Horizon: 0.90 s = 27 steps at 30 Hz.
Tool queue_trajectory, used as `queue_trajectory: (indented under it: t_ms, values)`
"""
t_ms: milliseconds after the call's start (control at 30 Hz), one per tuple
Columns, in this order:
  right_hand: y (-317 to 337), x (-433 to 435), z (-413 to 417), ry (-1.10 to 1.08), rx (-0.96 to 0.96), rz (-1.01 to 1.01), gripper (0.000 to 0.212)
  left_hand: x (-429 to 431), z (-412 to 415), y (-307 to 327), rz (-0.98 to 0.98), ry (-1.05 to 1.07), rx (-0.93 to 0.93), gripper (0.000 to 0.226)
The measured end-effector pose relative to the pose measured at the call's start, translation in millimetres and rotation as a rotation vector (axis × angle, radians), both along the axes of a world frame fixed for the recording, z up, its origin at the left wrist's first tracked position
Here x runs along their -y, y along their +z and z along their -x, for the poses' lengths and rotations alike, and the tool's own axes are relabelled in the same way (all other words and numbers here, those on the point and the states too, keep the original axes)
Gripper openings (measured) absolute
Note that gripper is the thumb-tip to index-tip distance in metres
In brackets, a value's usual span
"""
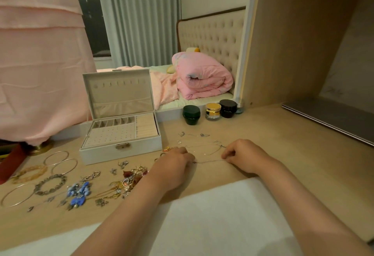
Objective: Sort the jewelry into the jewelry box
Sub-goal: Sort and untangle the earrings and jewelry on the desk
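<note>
As you sit at the pale wooden counter (263, 134), the white jewelry box (101, 152) stands with its lid raised and its tray of slots, holes and ring rolls showing. No jewelry can be made out inside it.

Just right of the box, near its front corner, your left hand (174, 164) lies knuckles up, fingers curled and pinching one end of a thin silver chain (210, 161). Farther right of the box, your right hand (244, 156) pinches the other end with curled fingers. The chain runs in a taut line between the two hands, just above the counter or on it; which, you cannot tell.

Behind and to the right of the box, three cosmetic jars stand in a row: a dark green jar (191, 115), a gold-lidded jar (213, 111) and a black-lidded jar (228, 108).

Left of the box and in front of it lie thin metal bangles (64, 166), an amber bracelet (28, 173) and a grey bead bracelet (50, 184). In front of the box lie a blue beaded piece (80, 192) and a tangled heap of gold and silver jewelry (131, 176), the heap beside your left forearm. Right of the box, beyond your hands, small silver pieces (194, 135) are scattered, too small to identify.
</note>
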State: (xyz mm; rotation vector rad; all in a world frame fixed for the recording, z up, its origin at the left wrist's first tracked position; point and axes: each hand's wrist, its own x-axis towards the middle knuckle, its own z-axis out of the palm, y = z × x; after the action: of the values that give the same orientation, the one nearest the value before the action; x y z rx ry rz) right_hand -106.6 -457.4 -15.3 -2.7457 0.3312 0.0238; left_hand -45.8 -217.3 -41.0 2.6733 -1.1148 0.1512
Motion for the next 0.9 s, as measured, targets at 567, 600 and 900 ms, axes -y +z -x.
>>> queue_trajectory:
  t_ms: [567, 600, 900]
  values:
    - [42, -157, -23, 0.334, 0.140, -0.174, 0.013, -131, 9, 52, 0.164, 0.245, -0.136, 0.021]
    - [43, -173, -26, 0.391, 0.141, -0.194, 0.014, -146, 11, 52, 0.165, 0.282, -0.139, 0.021]
    - [35, -261, -57, 0.673, -0.046, -0.082, 0.014, -223, 15, 30, 0.125, 0.371, -0.230, 0.009]
